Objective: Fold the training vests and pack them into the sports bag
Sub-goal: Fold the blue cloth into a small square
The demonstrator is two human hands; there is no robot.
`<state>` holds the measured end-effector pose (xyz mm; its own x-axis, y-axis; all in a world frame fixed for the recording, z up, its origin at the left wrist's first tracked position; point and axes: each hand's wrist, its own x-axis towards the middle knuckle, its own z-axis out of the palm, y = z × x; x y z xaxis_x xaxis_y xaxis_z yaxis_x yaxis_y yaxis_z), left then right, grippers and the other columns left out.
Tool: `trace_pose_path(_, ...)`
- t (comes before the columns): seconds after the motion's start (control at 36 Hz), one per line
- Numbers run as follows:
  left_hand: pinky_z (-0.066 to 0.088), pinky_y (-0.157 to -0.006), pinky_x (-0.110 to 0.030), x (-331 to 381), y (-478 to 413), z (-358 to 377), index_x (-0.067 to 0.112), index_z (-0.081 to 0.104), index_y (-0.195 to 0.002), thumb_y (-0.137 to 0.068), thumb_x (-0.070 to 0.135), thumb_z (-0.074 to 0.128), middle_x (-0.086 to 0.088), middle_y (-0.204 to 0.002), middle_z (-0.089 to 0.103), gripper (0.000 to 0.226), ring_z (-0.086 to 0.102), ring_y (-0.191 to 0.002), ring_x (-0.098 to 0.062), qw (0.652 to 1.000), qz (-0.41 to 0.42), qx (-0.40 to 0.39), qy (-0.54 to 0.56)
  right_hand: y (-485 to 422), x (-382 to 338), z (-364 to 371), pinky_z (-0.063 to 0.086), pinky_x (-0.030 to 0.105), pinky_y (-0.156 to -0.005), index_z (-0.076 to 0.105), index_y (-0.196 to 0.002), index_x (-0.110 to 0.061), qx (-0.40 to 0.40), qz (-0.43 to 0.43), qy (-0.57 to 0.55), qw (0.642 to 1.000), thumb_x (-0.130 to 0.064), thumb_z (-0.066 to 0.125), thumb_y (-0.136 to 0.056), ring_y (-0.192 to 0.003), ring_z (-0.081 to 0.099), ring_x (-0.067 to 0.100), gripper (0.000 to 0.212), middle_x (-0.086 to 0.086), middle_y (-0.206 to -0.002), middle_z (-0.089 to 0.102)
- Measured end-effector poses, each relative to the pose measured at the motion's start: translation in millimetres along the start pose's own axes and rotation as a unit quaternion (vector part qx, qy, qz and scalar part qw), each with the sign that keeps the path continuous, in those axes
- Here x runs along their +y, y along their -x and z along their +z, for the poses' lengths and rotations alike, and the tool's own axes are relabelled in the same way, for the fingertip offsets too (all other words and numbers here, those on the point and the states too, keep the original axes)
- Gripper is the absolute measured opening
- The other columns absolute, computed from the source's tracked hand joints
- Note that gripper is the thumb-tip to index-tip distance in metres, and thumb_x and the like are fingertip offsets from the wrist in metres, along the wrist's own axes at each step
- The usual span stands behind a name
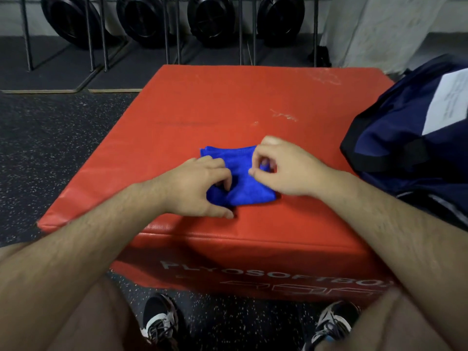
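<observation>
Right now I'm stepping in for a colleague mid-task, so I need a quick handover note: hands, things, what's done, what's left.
The left hand grips the blue vest at its near-left corner.
The right hand pinches its right edge.
The blue vest lies folded small on the red plyo box.
The sports bag sits at the box's right side.
Done: this vest is nearly folded.
Left: finish the fold, then pack it into the bag.

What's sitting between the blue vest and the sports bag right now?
Head view: only the right hand, pinching the blue vest, and bare red box top before the sports bag.
</observation>
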<state>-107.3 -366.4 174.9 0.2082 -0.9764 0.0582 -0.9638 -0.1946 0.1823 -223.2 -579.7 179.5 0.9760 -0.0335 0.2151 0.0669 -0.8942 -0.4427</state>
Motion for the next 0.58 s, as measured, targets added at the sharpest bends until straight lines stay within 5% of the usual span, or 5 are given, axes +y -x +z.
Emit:
trace_pose_path(0.11, 0.045, -0.092, -0.041, -3, 7, 1, 0.033, 0.058, -0.104, -0.073, 0.067, 0.05, 0.014, -0.104, 0.052, 0.047, 0.05, -0.101, -0.013, 1.0, -0.006, -0.001, -0.007, 25, -10, 1, 0.048, 0.033, -0.087, 0.06, -0.103, -0.027, -0.113, -0.048, 0.077, 0.989, -0.053, 0.065, -0.074, -0.097, 0.051, 0.01, 0.039, -0.008, -0.103, 0.056)
trace_pose_path(0.28, 0.045, -0.093, -0.034, 1, 7, 1, 0.016, 0.063, -0.104, -0.077, 0.037, 0.053, 0.0, -0.106, 0.061, 0.035, 0.056, -0.101, -0.023, 0.999, -0.03, 0.009, 0.02, 40, -5, 7, 0.047, 0.041, -0.093, 0.06, -0.105, -0.022, -0.052, -0.017, 0.098, 0.994, -0.02, 0.056, -0.083, -0.109, 0.051, 0.018, 0.022, -0.006, -0.111, 0.058)
trace_pose_path(0.36, 0.047, -0.088, -0.034, 3, 6, -1, 0.02, 0.06, -0.108, -0.081, 0.024, 0.059, 0.0, -0.104, 0.066, 0.027, 0.06, -0.097, -0.021, 0.993, -0.09, 0.012, 0.073, 43, -7, 3, 0.046, 0.037, -0.092, 0.065, -0.101, -0.017, -0.04, 0.005, 0.068, 0.997, -0.017, 0.057, -0.085, -0.1, 0.057, 0.021, 0.017, -0.001, -0.102, 0.064)
trace_pose_path(0.47, 0.047, -0.075, -0.037, 8, 10, -4, 0.024, 0.05, -0.11, -0.085, 0.016, 0.059, 0.006, -0.093, 0.062, 0.028, 0.059, -0.079, -0.019, 0.971, -0.127, 0.024, 0.199, 44, -18, -6, 0.047, 0.036, -0.071, 0.062, -0.098, -0.019, -0.033, 0.089, -0.033, 0.995, -0.014, 0.058, -0.086, -0.067, 0.055, 0.013, 0.014, -0.006, -0.072, 0.063)
trace_pose_path(0.58, 0.039, -0.065, -0.016, 6, 7, -3, 0.025, 0.046, -0.108, -0.09, 0.004, 0.057, 0.006, -0.094, 0.058, 0.03, 0.053, -0.069, 0.001, 0.967, -0.126, 0.066, 0.211, 41, -16, 0, 0.041, 0.038, -0.053, 0.046, -0.103, -0.025, 0.007, 0.124, -0.098, 0.987, -0.011, 0.054, -0.088, -0.048, 0.048, 0.016, 0.022, 0.001, -0.055, 0.056)
